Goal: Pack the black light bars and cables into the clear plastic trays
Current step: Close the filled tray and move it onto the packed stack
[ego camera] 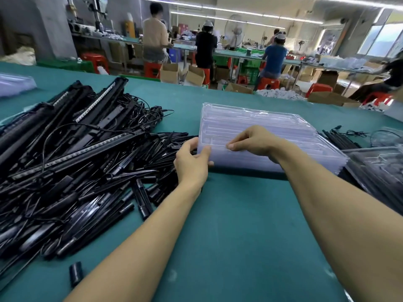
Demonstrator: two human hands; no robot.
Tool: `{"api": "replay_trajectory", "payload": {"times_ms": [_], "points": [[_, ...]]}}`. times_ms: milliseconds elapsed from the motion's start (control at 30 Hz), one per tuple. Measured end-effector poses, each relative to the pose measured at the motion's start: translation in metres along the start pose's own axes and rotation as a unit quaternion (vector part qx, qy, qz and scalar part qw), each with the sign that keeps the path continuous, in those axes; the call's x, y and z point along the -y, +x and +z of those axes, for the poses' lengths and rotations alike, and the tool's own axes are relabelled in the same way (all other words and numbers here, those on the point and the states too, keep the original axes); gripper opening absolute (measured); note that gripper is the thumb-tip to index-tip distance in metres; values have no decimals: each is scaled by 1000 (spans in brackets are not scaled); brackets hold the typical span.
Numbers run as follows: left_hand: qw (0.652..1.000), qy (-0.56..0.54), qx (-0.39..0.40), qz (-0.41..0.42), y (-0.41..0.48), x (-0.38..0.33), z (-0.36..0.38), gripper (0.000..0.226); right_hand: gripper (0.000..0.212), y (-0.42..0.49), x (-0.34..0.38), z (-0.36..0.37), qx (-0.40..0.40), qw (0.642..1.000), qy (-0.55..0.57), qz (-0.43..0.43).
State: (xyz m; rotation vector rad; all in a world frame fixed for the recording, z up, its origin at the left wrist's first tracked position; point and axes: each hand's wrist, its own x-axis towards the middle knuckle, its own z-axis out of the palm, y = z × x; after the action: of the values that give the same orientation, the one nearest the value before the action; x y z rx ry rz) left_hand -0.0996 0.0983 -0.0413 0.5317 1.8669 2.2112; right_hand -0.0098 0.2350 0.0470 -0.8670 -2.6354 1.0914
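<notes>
Both bare forearms reach out over the green table [229,225], where a short black tube [75,273] lies alone by the left elbow. On the stack of clear trays [250,120], the left hand [192,160] grips the near left corner, while the right hand [253,140] curls its fingers over the near edge just beside it, the hands close but apart. Black light bars and cables [76,149] lie heaped against the stack's left side, with more bars [340,138] at its right.
</notes>
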Motion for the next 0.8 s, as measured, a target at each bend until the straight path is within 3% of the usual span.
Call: {"api": "replay_trajectory", "payload": {"times_ms": [100, 267, 800], "points": [[1000, 8, 8, 22, 4, -3, -4, 14, 10, 0, 0, -3, 16, 1000, -8, -8], [997, 41, 38, 50, 14, -5, -13, 21, 16, 4, -2, -1, -3, 998, -43, -35], [997, 16, 72, 34, 22, 1, -18, 19, 21, 7, 8, -2, 2, 986, -147, -73]]}}
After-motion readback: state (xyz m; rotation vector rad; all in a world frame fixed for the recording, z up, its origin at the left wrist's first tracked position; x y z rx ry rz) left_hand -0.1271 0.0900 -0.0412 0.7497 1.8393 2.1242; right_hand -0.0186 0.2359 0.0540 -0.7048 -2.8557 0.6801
